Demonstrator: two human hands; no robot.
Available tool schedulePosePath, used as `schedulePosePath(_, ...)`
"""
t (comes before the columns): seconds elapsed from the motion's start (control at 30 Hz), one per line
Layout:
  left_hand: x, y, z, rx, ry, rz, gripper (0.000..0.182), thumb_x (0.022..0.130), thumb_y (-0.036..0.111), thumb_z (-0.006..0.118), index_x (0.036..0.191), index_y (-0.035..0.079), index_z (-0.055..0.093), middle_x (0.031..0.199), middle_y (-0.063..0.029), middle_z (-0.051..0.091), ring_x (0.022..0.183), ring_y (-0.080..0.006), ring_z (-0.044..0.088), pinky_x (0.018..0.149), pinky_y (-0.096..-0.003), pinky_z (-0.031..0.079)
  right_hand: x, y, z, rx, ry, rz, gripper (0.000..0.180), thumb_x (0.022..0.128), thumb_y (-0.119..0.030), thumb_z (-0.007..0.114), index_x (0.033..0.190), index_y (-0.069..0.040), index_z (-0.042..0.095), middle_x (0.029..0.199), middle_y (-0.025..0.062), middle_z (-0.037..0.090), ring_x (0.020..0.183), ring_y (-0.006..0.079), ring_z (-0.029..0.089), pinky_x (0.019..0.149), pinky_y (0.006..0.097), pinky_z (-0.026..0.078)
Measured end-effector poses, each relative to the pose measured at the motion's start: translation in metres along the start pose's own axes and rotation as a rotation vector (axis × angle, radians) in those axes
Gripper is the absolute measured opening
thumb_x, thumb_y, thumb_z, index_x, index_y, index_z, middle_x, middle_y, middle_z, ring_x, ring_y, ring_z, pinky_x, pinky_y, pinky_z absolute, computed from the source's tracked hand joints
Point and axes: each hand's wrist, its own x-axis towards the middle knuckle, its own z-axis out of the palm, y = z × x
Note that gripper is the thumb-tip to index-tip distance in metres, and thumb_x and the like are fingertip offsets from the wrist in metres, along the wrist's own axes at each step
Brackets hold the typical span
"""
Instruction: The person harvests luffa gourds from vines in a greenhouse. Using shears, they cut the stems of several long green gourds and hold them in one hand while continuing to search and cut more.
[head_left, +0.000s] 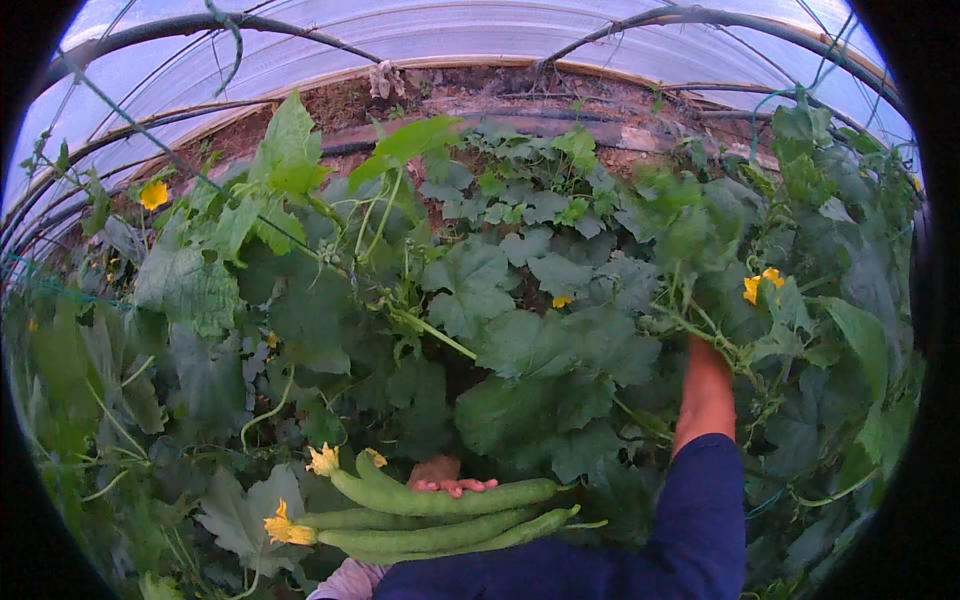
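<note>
Several long green luffa gourds lie side by side in a bundle in front of my body, low in the view. Wilted yellow blossoms still cling to their left ends, and thin stems show at the right. My left hand curls its fingertips over the far side of the uppermost gourd, holding the bundle against me. My bare right forearm, below a dark blue sleeve, reaches up into the vines on the right. Leaves hide my right hand, and whatever it touches cannot be seen.
Dense vine leaves fill the space before me, with a slanting stem crossing them. A green cord runs diagonally at upper left. Dark arched poles carry plastic film above an earth bank.
</note>
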Motion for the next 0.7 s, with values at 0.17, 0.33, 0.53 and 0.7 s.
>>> schedulePosePath(0.17, -0.013, 0.005, 0.005, -0.091, 0.034, -0.068, 0.060, 0.104, 0.029, 0.025, 0.157, 0.006, 0.008, 0.160, -0.0183, 0.031, 0.154, -0.0373, 0.006, 0.123, -0.0568, -0.005, -0.039, 0.019, 0.010, 0.074, -0.035, -0.051, 0.028, 0.076, -0.019, 0.078, 0.086, -0.002, 0.059, 0.072, 0.0068, 0.057, 0.067, 0.0189, 0.059, 0.060, 0.0370, 0.048)
schedulePosePath(0.33, -0.032, 0.012, 0.008, -0.145, 0.047, -0.107, 0.064, 0.104, 0.029, 0.027, 0.158, 0.006, 0.001, 0.160, -0.0181, 0.031, 0.154, -0.0371, 0.005, 0.122, -0.0570, -0.006, -0.078, 0.005, 0.012, 0.186, -0.079, -0.176, 0.030, 0.076, -0.020, 0.080, 0.086, -0.002, 0.059, 0.072, 0.0062, 0.057, 0.068, 0.0178, 0.058, 0.060, 0.0365, 0.047)
schedulePosePath(0.53, -0.056, 0.025, 0.000, -0.245, 0.058, -0.210, 0.071, 0.104, 0.029, 0.029, 0.160, 0.006, -0.007, 0.159, -0.0177, 0.032, 0.155, -0.0369, 0.005, 0.122, -0.0572, -0.006, -0.154, -0.038, 0.010, 0.424, -0.113, -0.378, 0.032, 0.076, -0.022, 0.082, 0.086, -0.002, 0.059, 0.072, 0.0056, 0.056, 0.068, 0.0166, 0.056, 0.061, 0.0358, 0.046)
schedulePosePath(0.7, -0.078, 0.038, -0.001, -0.331, 0.165, -0.346, 0.081, 0.105, 0.031, 0.043, 0.159, 0.013, -0.015, 0.155, -0.0141, 0.040, 0.155, -0.0304, 0.007, 0.125, -0.0527, 0.001, -0.242, -0.081, -0.071, 0.282, -0.230, -0.566, 0.038, 0.076, -0.026, 0.084, 0.087, -0.002, 0.057, 0.074, 0.0039, 0.052, 0.071, 0.0151, 0.052, 0.063, 0.0340, 0.044)
